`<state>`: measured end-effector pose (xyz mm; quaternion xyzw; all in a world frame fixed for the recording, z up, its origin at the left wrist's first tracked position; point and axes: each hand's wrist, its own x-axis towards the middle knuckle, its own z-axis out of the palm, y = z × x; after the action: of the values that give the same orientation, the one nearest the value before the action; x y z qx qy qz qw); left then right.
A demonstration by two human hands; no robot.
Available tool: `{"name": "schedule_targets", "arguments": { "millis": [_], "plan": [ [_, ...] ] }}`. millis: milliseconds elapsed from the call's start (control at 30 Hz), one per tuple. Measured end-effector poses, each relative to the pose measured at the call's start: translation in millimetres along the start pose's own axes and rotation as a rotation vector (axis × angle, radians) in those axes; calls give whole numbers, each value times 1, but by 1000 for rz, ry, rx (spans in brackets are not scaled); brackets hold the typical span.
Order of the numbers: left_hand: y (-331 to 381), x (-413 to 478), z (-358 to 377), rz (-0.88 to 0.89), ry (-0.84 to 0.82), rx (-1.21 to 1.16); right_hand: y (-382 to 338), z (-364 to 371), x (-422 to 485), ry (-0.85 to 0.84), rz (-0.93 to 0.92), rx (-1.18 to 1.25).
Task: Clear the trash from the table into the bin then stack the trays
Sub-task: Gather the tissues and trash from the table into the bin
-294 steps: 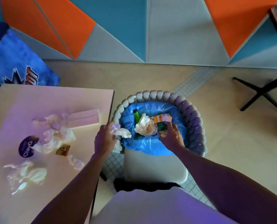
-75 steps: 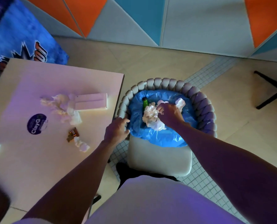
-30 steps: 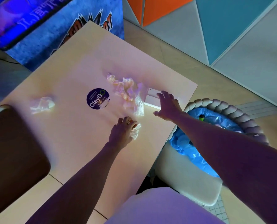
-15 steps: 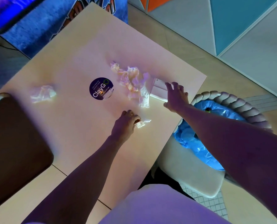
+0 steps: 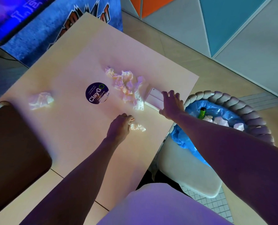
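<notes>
My left hand (image 5: pixel 120 125) lies on the table (image 5: pixel 70 135) with curled fingers gripping a small brown wrapper and a crumpled white tissue (image 5: pixel 138 127) that sticks out to its right. My right hand (image 5: pixel 171 103) rests with spread fingers on a flat white box (image 5: pixel 152 99) near the table's right edge. A pile of crumpled tissues and plastic (image 5: pixel 127 85) lies just left of the box. Another crumpled plastic piece (image 5: pixel 40 100) lies far left. The bin (image 5: pixel 255 114), lined with a blue bag, stands right of the table and holds a green bottle (image 5: pixel 202 112) and tissues.
A round dark ClayGo sticker (image 5: pixel 97 93) is on the table's middle. A dark brown tray (image 5: pixel 13 151) sits at the near left. A white stool (image 5: pixel 188 176) stands under the bin's near side. A blue arcade cabinet (image 5: pixel 62 18) is behind the table.
My gaze turned from the bin to the table. My right hand left the bin and reached onto the white box. My left hand left the bin's rim and closed on the wrapper and tissue.
</notes>
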<state>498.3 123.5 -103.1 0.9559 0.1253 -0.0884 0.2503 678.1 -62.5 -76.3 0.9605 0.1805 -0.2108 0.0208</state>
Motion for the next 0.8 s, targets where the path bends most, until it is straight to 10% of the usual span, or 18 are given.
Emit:
{"name": "schedule_targets", "arguments": {
  "millis": [800],
  "plan": [
    [105,3,9,47,-26,84,118,14,-95,27,20,150]
  ]
}}
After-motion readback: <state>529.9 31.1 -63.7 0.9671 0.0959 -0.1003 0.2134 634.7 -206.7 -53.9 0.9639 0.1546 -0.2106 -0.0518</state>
